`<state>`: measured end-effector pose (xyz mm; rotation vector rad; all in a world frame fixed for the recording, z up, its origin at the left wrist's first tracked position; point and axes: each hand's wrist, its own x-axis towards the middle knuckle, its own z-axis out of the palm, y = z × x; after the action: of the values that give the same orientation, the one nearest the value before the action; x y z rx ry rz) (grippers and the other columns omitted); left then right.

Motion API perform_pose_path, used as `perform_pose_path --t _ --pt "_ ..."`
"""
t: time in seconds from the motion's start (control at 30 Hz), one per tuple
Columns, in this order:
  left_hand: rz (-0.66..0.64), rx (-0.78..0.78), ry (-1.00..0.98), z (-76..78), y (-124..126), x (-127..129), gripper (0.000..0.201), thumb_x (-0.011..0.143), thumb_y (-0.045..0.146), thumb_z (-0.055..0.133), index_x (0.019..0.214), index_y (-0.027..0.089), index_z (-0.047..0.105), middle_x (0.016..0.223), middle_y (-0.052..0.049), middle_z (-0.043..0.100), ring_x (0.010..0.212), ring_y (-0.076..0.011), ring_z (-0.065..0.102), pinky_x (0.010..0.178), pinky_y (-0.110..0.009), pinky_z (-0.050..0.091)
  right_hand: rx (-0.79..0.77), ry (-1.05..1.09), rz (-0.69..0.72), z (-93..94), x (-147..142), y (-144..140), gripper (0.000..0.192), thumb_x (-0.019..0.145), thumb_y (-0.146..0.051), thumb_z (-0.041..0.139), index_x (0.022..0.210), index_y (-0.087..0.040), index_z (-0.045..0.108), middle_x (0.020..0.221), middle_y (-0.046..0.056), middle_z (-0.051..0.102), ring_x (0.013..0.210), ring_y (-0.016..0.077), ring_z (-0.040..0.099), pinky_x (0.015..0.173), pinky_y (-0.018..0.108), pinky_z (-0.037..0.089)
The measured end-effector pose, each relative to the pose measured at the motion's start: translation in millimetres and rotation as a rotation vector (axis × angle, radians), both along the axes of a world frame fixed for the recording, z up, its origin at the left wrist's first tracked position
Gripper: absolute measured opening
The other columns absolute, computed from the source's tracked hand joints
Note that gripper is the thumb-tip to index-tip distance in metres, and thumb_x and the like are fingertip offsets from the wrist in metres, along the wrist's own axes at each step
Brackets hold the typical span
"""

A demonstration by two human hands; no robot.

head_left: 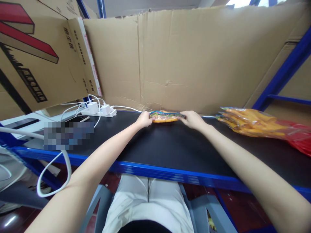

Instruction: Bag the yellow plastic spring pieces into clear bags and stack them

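Both my arms reach forward to the back of a black tabletop (pixel 165 149). Between my hands is an orange plastic packet (pixel 166 117) with a blue and green printed edge. My left hand (pixel 145 119) grips its left end, and my right hand (pixel 191 119) pinches its right end. The packet is seen nearly edge-on, low near the cardboard wall; whether it touches the table I cannot tell. Off to the right lies a pile of similar orange packets (pixel 250 121) in clear film.
Red plastic (pixel 300 137) lies at the far right. A white power strip (pixel 109 112) with chargers and cables stands at the back left, near a phone (pixel 77 119). A cardboard wall (pixel 194 61) closes the back. A white cable (pixel 68 168) loops over the blue front edge (pixel 170 171).
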<state>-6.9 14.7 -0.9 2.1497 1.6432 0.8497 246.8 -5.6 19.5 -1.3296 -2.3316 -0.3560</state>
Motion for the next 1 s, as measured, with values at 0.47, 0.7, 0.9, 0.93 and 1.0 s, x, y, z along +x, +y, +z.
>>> perform_pose_path --t 0.47,0.7,0.9,0.93,1.0 --pt "-0.153 -0.122 -0.452 -15.4 14.9 -10.4 0.024 0.078 0.029 0.059 0.084 0.006 0.064 0.042 0.002 0.052 0.030 -0.0045 0.042 0.035 -0.017 0.030 -0.234 0.591 0.076 -12.3 -10.8 13.7 0.027 0.074 -0.040 0.055 0.060 -0.018 0.050 0.040 -0.005 0.043 0.038 0.0091 0.041 0.043 0.021 0.032" --pt "-0.254 -0.142 -0.545 -12.0 9.7 -12.0 0.047 0.072 0.030 0.066 0.112 0.009 0.055 0.058 -0.001 0.062 0.032 -0.0037 0.044 0.037 -0.018 0.036 -0.400 1.005 0.146 -16.9 -15.7 11.6 0.032 0.068 -0.045 0.063 0.064 -0.017 0.048 0.038 -0.007 0.043 0.032 0.0060 0.039 0.034 0.018 0.032" --pt "-0.212 -0.105 -0.519 -14.0 10.8 -8.3 0.029 0.080 0.027 0.056 0.101 0.008 0.062 0.057 -0.001 0.062 0.033 -0.0037 0.045 0.037 -0.017 0.037 -0.414 1.097 0.134 -18.4 -18.8 13.7 0.028 0.070 -0.039 0.065 0.065 -0.017 0.048 0.038 -0.007 0.043 0.029 0.0058 0.040 0.030 0.017 0.033" --pt "-0.197 -0.090 -0.531 -13.2 10.7 -6.7 0.026 0.081 0.025 0.055 0.096 0.007 0.063 0.056 -0.002 0.061 0.032 -0.0037 0.045 0.037 -0.017 0.037 -0.397 1.108 0.117 -17.7 -19.6 13.1 0.028 0.071 -0.038 0.064 0.064 -0.017 0.047 0.038 -0.007 0.042 0.028 0.0052 0.038 0.028 0.017 0.031" --pt "-0.173 -0.070 -0.553 -11.5 10.5 -3.5 0.020 0.081 0.022 0.054 0.088 0.006 0.063 0.055 -0.002 0.062 0.033 -0.0035 0.045 0.037 -0.017 0.036 -0.385 1.131 0.084 -15.2 -21.9 10.8 0.029 0.073 -0.036 0.063 0.060 -0.017 0.045 0.038 -0.007 0.042 0.027 0.0039 0.037 0.027 0.016 0.028"
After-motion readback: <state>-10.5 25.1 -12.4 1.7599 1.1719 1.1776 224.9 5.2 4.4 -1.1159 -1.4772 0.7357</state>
